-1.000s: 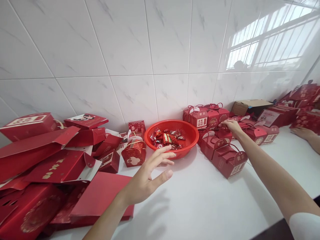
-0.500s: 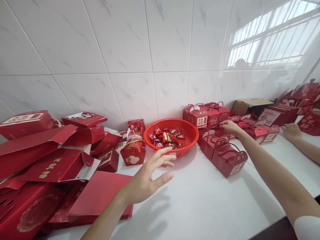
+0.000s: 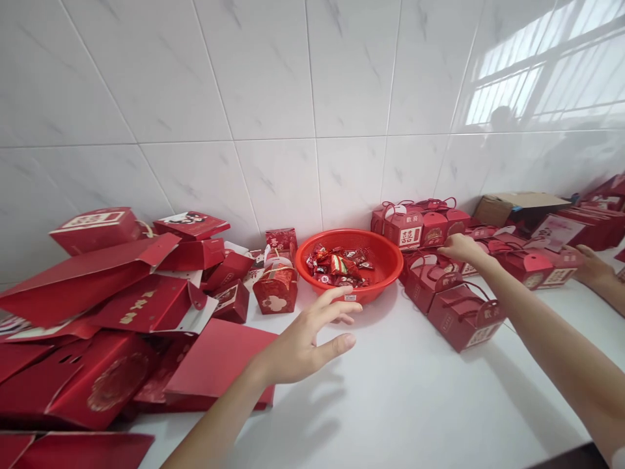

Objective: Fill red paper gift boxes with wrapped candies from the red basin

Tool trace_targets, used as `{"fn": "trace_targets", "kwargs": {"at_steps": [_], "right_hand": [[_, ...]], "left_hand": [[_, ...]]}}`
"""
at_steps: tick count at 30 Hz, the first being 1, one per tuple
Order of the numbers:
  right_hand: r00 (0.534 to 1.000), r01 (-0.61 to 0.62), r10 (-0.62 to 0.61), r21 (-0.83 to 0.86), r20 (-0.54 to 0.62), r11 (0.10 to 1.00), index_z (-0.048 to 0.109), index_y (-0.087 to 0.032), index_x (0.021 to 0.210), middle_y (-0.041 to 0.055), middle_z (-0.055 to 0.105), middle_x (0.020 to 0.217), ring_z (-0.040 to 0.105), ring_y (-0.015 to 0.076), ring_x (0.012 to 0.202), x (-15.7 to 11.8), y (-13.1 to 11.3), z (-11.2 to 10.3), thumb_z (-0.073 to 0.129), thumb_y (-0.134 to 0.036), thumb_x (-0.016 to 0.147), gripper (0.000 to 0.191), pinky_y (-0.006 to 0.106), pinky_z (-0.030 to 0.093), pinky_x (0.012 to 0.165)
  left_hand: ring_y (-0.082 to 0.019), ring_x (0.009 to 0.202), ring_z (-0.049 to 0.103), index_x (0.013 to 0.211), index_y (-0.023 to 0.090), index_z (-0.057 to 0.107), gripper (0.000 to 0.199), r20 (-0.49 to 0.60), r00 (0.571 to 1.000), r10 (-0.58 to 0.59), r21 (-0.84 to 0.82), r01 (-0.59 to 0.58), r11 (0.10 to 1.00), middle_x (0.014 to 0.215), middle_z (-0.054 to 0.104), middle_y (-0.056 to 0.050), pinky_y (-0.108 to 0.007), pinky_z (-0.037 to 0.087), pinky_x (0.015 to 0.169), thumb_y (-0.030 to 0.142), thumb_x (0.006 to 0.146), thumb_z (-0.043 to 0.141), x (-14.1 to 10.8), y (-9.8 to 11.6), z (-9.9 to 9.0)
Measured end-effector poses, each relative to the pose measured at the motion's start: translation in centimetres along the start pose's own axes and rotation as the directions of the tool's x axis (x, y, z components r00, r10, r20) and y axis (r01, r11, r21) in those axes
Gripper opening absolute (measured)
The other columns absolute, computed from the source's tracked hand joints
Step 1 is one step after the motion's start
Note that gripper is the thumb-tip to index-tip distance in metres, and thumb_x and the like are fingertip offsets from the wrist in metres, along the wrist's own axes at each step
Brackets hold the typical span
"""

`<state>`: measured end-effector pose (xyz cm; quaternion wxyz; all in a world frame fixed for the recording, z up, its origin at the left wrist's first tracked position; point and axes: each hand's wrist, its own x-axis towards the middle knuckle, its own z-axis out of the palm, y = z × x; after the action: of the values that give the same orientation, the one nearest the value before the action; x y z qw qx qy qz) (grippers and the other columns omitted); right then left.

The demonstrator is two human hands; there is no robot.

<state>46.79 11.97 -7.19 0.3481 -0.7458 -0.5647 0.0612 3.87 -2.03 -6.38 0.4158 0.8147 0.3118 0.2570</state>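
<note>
The left hand [image 3: 301,342] hovers open, fingers spread, over the surface [image 3: 415,397], nearer its front edge than the red basket [image 3: 383,260] of wrapped sweets [image 3: 343,266], which sits toward the back edge. The right hand [image 3: 465,250] touches the cluster of handled red boxes [image 3: 459,316] near that back edge (whether it grips one cannot be told).

White tabletop [image 3: 415,391], red basket [image 3: 383,264], red handled boxes [image 3: 456,320] just beside it, heaped red cartons [image 3: 131,309]
</note>
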Motion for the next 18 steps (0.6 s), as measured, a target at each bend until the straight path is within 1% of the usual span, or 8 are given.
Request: {"fn": "trace_targets", "kwargs": {"at_steps": [2, 5, 7, 8, 11, 15, 17, 18], "right_hand": [[1.0, 0.024, -0.024, -0.086, 0.006, 0.996, 0.055, -0.02, 0.049, 0.0103, 0.063, 0.061, 0.066, 0.0313, 0.082, -0.4, -1.7, -0.4, 0.072, -0.013, 0.061, 0.022, 0.032, 0.046, 0.068], [0.989, 0.147, -0.138, -0.18, 0.059, 0.973, 0.068, -0.019, 0.071, 0.0107, 0.072, 0.083, 0.067, 0.0294, 0.088, -2.4, -5.8, -0.9, 0.067, -0.02, 0.073, 0.003, 0.032, 0.048, 0.072], [0.96, 0.266, -0.257, -0.074, 0.111, 0.961, 0.072, -0.019, 0.082, 0.0081, 0.074, 0.089, 0.068, 0.0252, 0.087, -4.6, -9.0, -0.8, 0.064, -0.024, 0.077, 0.01, 0.031, 0.05, 0.075], [0.927, 0.342, -0.342, 0.028, 0.154, 0.939, 0.073, -0.02, 0.086, 0.0068, 0.074, 0.092, 0.068, 0.023, 0.085, -5.9, -10.5, -0.6, 0.063, -0.026, 0.079, 0.013, 0.031, 0.051, 0.078], [0.765, 0.42, -0.534, 0.349, 0.361, 0.838, 0.073, -0.018, 0.09, 0.0061, 0.075, 0.09, 0.069, 0.0212, 0.083, -10.5, -14.1, 0.6, 0.062, -0.033, 0.082, 0.019, 0.03, 0.053, 0.078], [0.461, 0.466, -0.709, 0.534, 0.534, 0.705, 0.072, -0.018, 0.094, 0.0043, 0.074, 0.086, 0.067, 0.0182, 0.075, -16.4, -16.1, 3.3, 0.058, -0.034, 0.088, 0.022, 0.026, 0.052, 0.067], [0.37, 0.482, -0.72, 0.541, 0.588, 0.689, 0.072, -0.018, 0.094, 0.0043, 0.073, 0.084, 0.067, 0.0174, 0.073, -18.6, -16.2, 5.0, 0.059, -0.029, 0.088, 0.018, 0.026, 0.05, 0.066], [0.343, 0.488, -0.72, 0.541, 0.603, 0.685, 0.072, -0.019, 0.094, 0.0044, 0.073, 0.084, 0.067, 0.0173, 0.073, -19.5, -16.2, 5.9, 0.059, -0.027, 0.087, 0.017, 0.026, 0.05, 0.067]], "left_hand": [[-0.024, 0.117, 0.062, 0.133, 0.034, 0.059, 0.04, 0.016, 1.0, 0.005, 0.012, -0.005, 1.0, 0.158, 0.033, -0.007, -0.042, 0.052, 0.102, 0.042, 0.094, 0.059, 0.1, -0.1, 0.0], [-0.025, 0.12, 0.06, 0.132, 0.033, 0.06, 0.039, 0.032, 0.999, 0.0, 0.069, -0.002, 0.998, 0.157, 0.035, -0.007, -0.041, 0.054, 0.099, 0.041, 0.094, 0.06, 0.1, 0.0, -0.2], [-0.03, 0.131, 0.052, 0.13, 0.031, 0.061, 0.038, 0.029, 1.0, -0.007, 0.129, 0.003, 0.992, 0.157, 0.037, -0.008, -0.039, 0.056, 0.093, 0.042, 0.094, 0.059, 0.1, 0.1, -0.6], [-0.031, 0.137, 0.046, 0.129, 0.031, 0.062, 0.037, 0.018, 1.0, -0.007, 0.166, 0.004, 0.986, 0.157, 0.039, -0.007, -0.038, 0.057, 0.091, 0.042, 0.094, 0.058, 0.1, 0.1, -0.9], [-0.033, 0.143, 0.038, 0.125, 0.029, 0.066, 0.034, -0.056, 0.998, -0.009, 0.283, 0.024, 0.959, 0.154, 0.045, -0.007, -0.039, 0.055, 0.094, 0.041, 0.095, 0.056, 0.1, 0.0, -2.2], [-0.029, 0.129, 0.055, 0.121, 0.026, 0.068, 0.034, -0.218, 0.976, -0.026, 0.34, 0.101, 0.935, 0.145, 0.054, -0.007, -0.037, 0.056, 0.091, 0.042, 0.093, 0.056, -0.4, -0.1, -5.1], [-0.027, 0.118, 0.062, 0.121, 0.025, 0.067, 0.036, -0.292, 0.955, -0.057, 0.363, 0.165, 0.917, 0.139, 0.06, -0.006, -0.035, 0.057, 0.088, 0.043, 0.092, 0.056, -1.2, 0.0, -6.7], [-0.026, 0.115, 0.064, 0.121, 0.025, 0.067, 0.037, -0.322, 0.943, -0.084, 0.386, 0.212, 0.898, 0.136, 0.063, -0.006, -0.034, 0.057, 0.088, 0.043, 0.091, 0.055, -1.6, 0.1, -7.5]]}}
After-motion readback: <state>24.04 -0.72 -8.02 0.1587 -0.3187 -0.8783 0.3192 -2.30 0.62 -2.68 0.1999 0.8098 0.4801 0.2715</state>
